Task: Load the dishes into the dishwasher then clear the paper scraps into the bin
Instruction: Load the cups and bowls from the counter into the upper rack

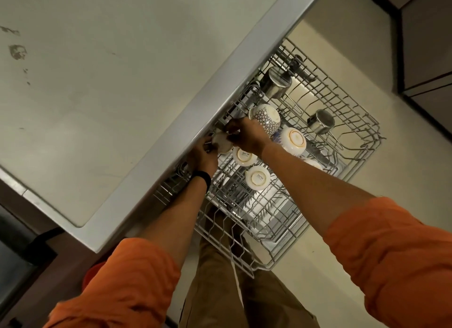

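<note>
Here left hand [204, 155] and right hand [244, 137] grasp a cup [221, 143] at the cup-laden rack [266, 269]

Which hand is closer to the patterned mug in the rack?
Right. The right hand sits directly beside the patterned mug, at its lower left; the left hand is farther off, past the small white cup that both hands hold.
</note>
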